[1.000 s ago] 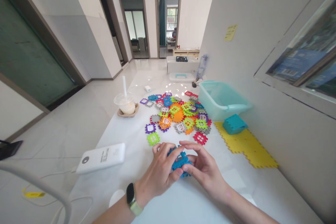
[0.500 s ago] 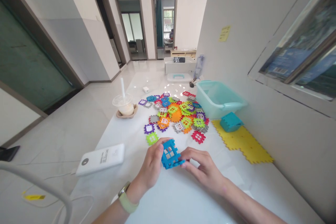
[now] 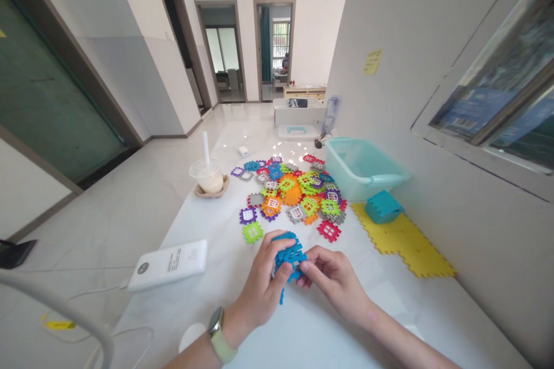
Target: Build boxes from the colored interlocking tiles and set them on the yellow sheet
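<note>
Blue notched plastic panels (image 3: 291, 247), joined at an angle, are held up above the white table (image 3: 303, 328). My left hand (image 3: 263, 285) wraps round their left side, fingers over the top and thumb on the near face. On the right, my right hand (image 3: 335, 277) pinches the panels' edge between thumb and fingers. Just beyond the hands spreads a pile of colourful notched pieces (image 3: 291, 191), with a green piece (image 3: 253, 232) and a red piece (image 3: 329, 230) at its near edge.
A teal bin (image 3: 366, 170) stands at the right, by the wall. In front of it a teal box (image 3: 383, 206) sits on a yellow interlocking sheet (image 3: 404, 245). A drink cup (image 3: 210, 176) and a white power bank (image 3: 168, 265) with a cable are on the left.
The blue panels have been turned and tilted in my hands. My left fingers have moved over their top, and my right hand has closed in on their right edge.
</note>
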Demonstrator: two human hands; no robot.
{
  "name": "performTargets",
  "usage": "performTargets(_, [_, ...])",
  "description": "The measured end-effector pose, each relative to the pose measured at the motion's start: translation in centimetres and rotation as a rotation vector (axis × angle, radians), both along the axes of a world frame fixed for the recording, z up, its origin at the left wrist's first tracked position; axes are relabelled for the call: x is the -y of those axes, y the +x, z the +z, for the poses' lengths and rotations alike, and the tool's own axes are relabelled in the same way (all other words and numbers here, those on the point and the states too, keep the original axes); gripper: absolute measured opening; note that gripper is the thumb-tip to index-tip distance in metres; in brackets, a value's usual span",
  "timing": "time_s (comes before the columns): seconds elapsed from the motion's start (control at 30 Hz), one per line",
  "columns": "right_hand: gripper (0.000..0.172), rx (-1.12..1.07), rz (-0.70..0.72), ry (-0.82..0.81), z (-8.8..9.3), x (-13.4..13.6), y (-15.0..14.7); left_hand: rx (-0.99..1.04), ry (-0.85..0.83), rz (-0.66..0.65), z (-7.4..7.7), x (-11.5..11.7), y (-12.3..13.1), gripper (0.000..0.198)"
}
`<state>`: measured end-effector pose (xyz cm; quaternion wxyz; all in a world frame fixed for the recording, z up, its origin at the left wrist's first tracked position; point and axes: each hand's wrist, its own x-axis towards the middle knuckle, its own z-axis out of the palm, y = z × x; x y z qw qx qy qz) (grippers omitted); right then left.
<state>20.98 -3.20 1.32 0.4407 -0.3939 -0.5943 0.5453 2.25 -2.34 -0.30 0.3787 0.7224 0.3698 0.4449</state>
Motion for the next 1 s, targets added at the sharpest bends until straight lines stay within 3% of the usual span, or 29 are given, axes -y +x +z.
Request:
performTargets(0.17, [0.031, -0.074, 0.041, -0.107, -0.1, 0.1, -0.2, -0.008, 0.065, 0.012, -0.2, 0.2, 0.3, 0.033])
performTargets(0.3, [0.029, -0.083, 0.06, -0.113, -0.1, 0.2, 0.0, 0.073, -0.055, 0.012, -0.1, 0.0, 0.3, 0.033])
performTargets(0.37, [0.028, -0.042, 0.027, -0.006, -0.1, 0.2, 0.2, 0.188, -0.203, 0.024, 0.1, -0.3, 0.3, 0.035])
performTargets(0.47, [0.036, 0.151, -0.04, 0.301, 0.0, 0.2, 0.5, 0.484, -0.497, 0.061, 0.3, -0.9, 0.4, 0.046])
performTargets(0.57, [0.048, 0.383, 0.024, 0.539, 0.0, 0.1, 0.4, 0.725, -0.691, 0.066, 0.7, -1.4, 0.6, 0.059])
performTargets(0.63, [0.04, 0.454, 0.075, 0.588, -0.2, 0.0, 0.2, 0.796, -0.735, 0.039, 1.0, -1.5, 0.7, 0.06])
performTargets(0.73, [0.016, 0.454, 0.036, 0.568, -0.4, -0.2, 0.1, 0.837, -0.765, -0.043, 1.2, -1.4, 0.7, 0.06])
performTargets(0.8, [0.021, 0.444, -0.021, 0.524, -0.3, -0.4, 0.3, 0.827, -0.779, -0.122, 1.1, -1.2, 0.6, 0.066])
performTargets(0.9, [0.028, 0.433, -0.057, 0.457, -0.1, -0.6, 0.5, 0.771, -0.748, -0.226, 0.6, -0.9, 0.4, 0.094])
performTargets(1.0, [0.031, 0.412, -0.035, 0.4, 0.0, -0.6, 0.5, 0.683, -0.648, -0.249, 0.0, -0.6, 0.5, 0.111])
